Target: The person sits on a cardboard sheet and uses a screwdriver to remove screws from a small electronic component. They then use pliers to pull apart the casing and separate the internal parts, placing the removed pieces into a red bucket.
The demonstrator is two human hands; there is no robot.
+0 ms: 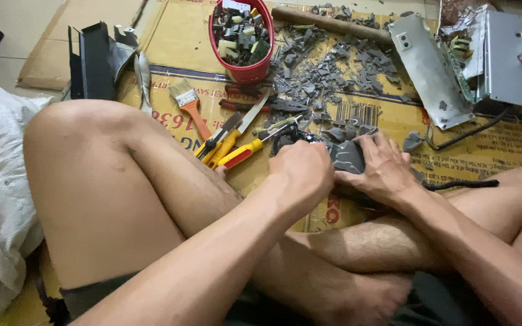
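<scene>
Two bare hands meet over one dark grey plastic casing [348, 158], which lies on the flattened brown cardboard sheet [170, 36] just ahead of the person's crossed legs. Person sits on the floor; knees frame the work.

Left hand [300, 172]: curled into a fist at the casing's left edge, fingers together. Whether they clamp a tool or a piece of the casing, I cannot tell; the knuckles hide it.

Right hand [382, 166]: spread flat on top of the casing, fingers apart, pressing it down. Thin black cable [460, 184] trails off to the right from under this hand.

Judgement on doing this well: the flat hand should bear straight down so the casing cannot skate on the cardboard, and any prying at the left edge should run away from the pinning fingers, in short moves. Sharp fragments lie close, so bare legs want keeping back.

Just beyond the hands: a yellow-and-red handled screwdriver [243, 154] and yellow-handled pliers [222, 145], lying side by side and angled toward the far right. Near them, a small orange-handled paintbrush [188, 102].

Further out: a wide scatter of grey plastic shards [339, 66]. Red plastic bowl [246, 66] heaped with small electronic parts. Bent grey sheet-metal chassis [454, 66] at far right; black folded metal bracket [95, 60] at far left; wooden stick [327, 24] along the far edge.
</scene>
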